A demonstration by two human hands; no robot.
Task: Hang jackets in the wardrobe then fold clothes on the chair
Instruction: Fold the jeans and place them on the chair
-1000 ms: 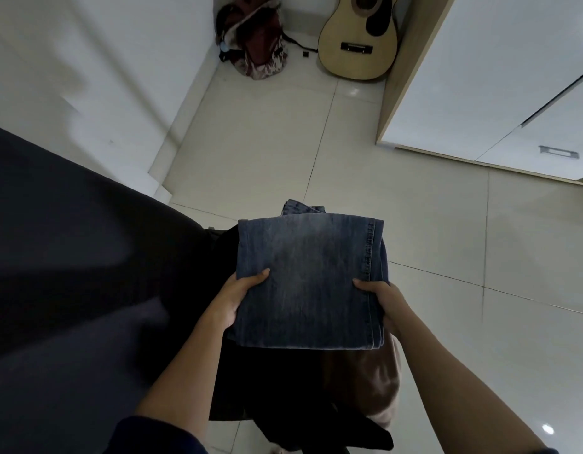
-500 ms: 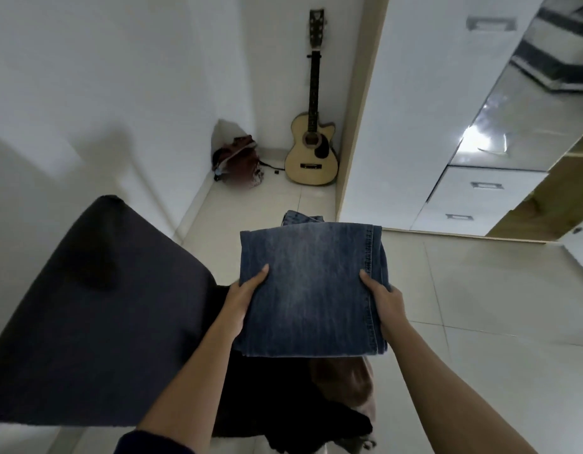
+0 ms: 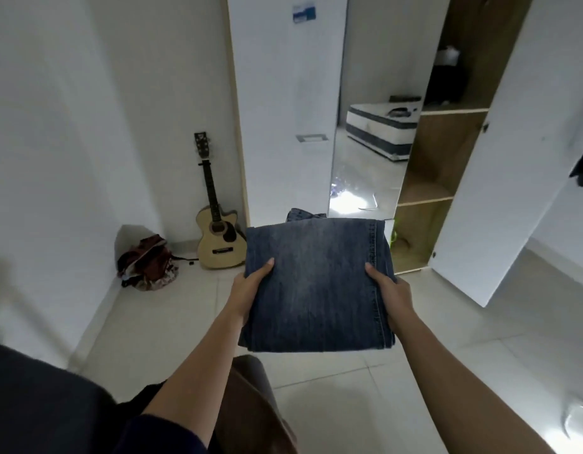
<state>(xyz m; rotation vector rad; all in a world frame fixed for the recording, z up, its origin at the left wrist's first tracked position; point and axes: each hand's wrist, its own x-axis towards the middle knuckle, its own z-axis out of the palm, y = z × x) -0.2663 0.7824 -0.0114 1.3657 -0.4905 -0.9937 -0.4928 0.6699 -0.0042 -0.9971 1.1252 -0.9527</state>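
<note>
In front of the open wardrobe (image 3: 438,152) I hold one folded pair of jeans (image 3: 316,283) in mid-air. My left hand (image 3: 247,290) and right hand (image 3: 392,293) grip its two sides, thumbs on top. One guitar (image 3: 218,239) and one bag (image 3: 146,264) stand in the corner.

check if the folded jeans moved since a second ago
Yes. The folded jeans were over the chair; now they are held forward of it, nearer the open wardrobe.
</note>
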